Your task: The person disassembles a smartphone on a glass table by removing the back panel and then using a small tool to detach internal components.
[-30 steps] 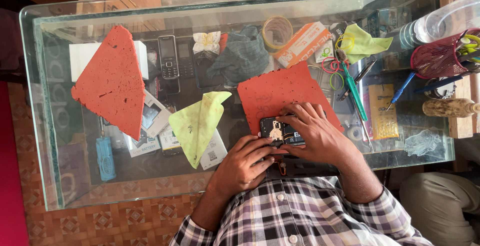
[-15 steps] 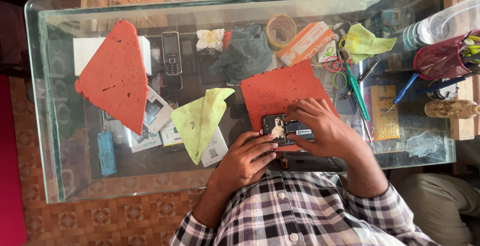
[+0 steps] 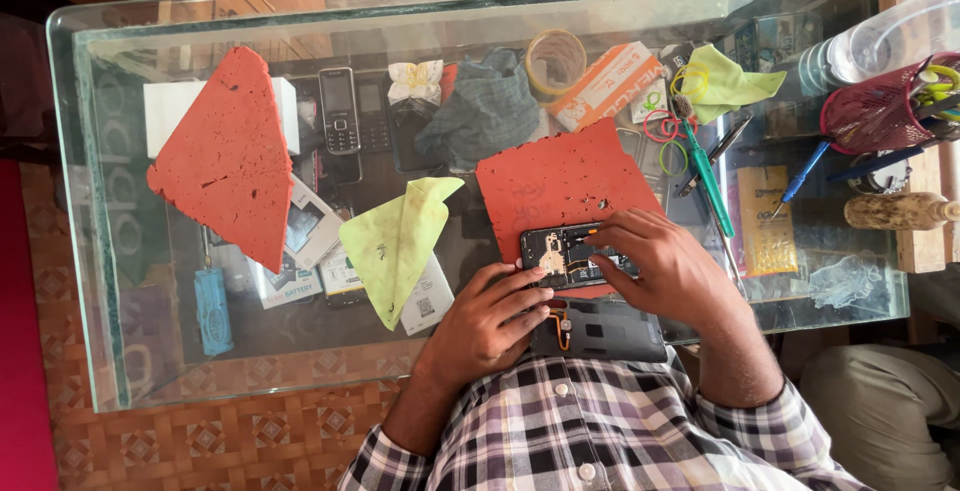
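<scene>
The opened phone (image 3: 565, 256) lies on a foam mat (image 3: 560, 186), on the glass table (image 3: 100, 211). The left hand (image 3: 490, 321) touches its near left end, and the right hand (image 3: 665, 271) lies over its right end. A phone cover (image 3: 610, 331) sits just below both hands. A cloth (image 3: 400, 241) lies left of the left hand. Farther left is another foam mat (image 3: 230, 156). A screwdriver (image 3: 708, 176) lies above the right hand, and a pen basket (image 3: 880, 111) stands far right of it.

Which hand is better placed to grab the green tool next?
Right, probably: the right hand lies on the phone, nearest the green tool; the left hand steadies the phone's left end, farther off.
</scene>
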